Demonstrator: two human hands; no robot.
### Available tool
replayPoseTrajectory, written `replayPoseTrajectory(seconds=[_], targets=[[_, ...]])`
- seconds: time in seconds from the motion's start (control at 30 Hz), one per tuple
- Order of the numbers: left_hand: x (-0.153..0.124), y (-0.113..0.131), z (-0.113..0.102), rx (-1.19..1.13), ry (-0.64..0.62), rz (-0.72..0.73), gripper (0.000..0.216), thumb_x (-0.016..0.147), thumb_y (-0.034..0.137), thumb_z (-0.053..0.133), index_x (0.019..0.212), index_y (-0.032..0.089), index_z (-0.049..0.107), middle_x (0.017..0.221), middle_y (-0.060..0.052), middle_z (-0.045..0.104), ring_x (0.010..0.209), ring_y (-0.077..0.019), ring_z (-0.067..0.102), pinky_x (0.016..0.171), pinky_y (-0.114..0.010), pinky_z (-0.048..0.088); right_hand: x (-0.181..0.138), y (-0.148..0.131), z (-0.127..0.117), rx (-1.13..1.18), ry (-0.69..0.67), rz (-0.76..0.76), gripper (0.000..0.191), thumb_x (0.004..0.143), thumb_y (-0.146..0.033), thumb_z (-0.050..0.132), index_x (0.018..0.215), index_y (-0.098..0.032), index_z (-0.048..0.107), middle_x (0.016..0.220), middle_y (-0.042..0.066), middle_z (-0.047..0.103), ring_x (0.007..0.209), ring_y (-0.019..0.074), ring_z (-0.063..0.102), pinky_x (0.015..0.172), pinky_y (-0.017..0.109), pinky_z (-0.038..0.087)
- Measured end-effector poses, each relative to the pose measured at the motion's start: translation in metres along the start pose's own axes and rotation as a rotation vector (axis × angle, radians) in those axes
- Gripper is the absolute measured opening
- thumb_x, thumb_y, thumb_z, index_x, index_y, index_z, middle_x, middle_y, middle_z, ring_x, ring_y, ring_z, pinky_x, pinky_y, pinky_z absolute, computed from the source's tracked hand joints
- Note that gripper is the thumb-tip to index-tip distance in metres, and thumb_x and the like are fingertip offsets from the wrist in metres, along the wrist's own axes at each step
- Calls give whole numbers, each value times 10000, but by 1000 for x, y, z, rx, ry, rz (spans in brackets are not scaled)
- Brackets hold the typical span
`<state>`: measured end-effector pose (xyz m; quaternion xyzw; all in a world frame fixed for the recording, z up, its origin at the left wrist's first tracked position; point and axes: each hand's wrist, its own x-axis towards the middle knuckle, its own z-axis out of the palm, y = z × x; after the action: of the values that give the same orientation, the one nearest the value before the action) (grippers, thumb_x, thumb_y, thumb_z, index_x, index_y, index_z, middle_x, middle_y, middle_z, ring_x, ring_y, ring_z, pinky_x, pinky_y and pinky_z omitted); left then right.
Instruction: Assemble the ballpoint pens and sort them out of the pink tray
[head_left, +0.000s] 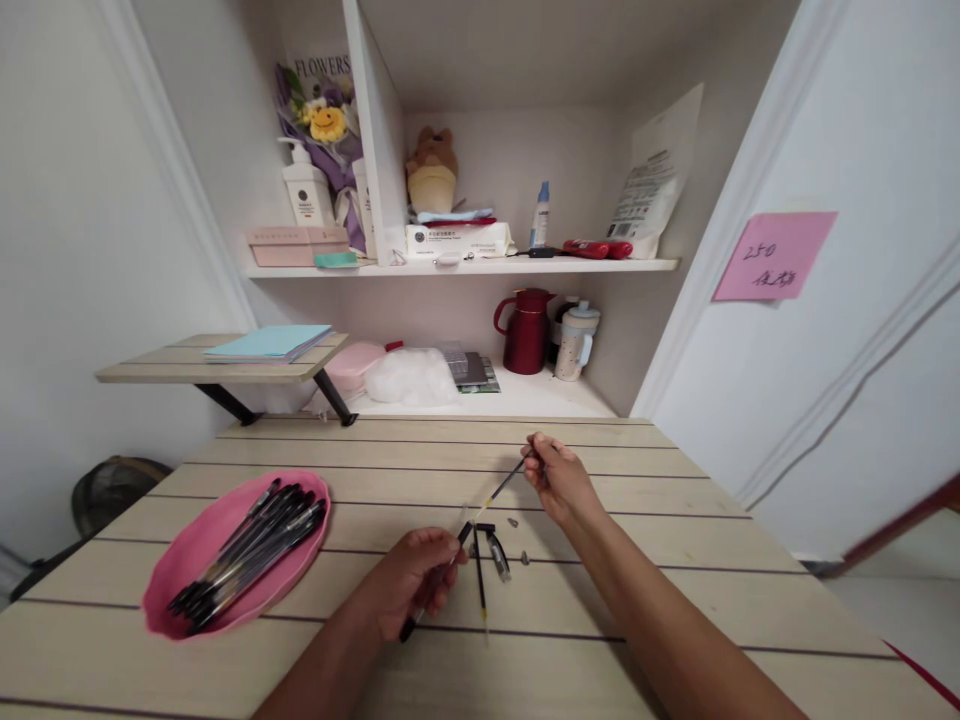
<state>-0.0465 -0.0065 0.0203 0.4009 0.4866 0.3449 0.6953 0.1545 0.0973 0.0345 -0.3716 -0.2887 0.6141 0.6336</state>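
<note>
Bare forearms (656, 610) up front, coming in from the bottom edge. Left hand (427, 575) has its fingers wrapped round a black pen barrel (466, 533), right hand (555, 475) is pinching a dark ink refill (506, 482), yellowish end right by the barrel's top; can't tell if it's inside. Another refill (480, 580) and a clip-on pen cap (497, 556) lie between the hands on the slatted desk (600, 640). Pink scalloped tray (187, 550) of pens (251, 555) sits off left.
</note>
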Motion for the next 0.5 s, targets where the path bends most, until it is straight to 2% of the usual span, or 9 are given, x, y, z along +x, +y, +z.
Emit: replayPoseTrajectory(seconds=[0.13, 0.23, 0.3, 0.4, 0.5], targets=[[1, 4, -7, 100, 150, 81, 279, 672, 406, 544, 709, 130, 566, 453, 52, 464, 373, -60, 428, 372, -169, 262, 10, -4, -11, -127, 55, -54, 246, 664, -377, 619, 732, -171, 504, 513, -42, 529, 344, 26, 410, 313, 132, 343], [2, 6, -8, 276, 324, 156, 282, 667, 388, 534, 692, 116, 601, 405, 56, 423, 383, -70, 406, 395, -182, 281, 7, 13, -10, -444, -47, 10, 224, 704, -384, 553, 706, -168, 494, 450, -47, 514, 281, 29, 363, 269, 138, 272], [5, 4, -7, 367, 398, 174, 251, 666, 359, 520, 658, 122, 602, 397, 60, 407, 371, -69, 387, 388, -185, 277, -1, 28, -5, -557, -116, 58, 196, 681, -342, 573, 659, -159, 506, 407, -35, 518, 255, 46, 364, 256, 151, 246], [11, -1, -3, 368, 405, 169, 210, 666, 333, 499, 614, 142, 569, 395, 72, 376, 350, -66, 372, 384, -189, 305, -12, 45, 3, -705, -188, 64, 154, 661, -296, 575, 611, -156, 537, 380, -17, 531, 252, 77, 397, 273, 177, 255], [16, -6, -1, 320, 398, 189, 172, 638, 318, 529, 581, 157, 517, 401, 77, 380, 344, -64, 384, 377, -185, 320, -17, 48, 5, -1012, -246, -78, 147, 675, -275, 541, 589, -160, 574, 450, 0, 579, 361, 97, 484, 383, 200, 335]])
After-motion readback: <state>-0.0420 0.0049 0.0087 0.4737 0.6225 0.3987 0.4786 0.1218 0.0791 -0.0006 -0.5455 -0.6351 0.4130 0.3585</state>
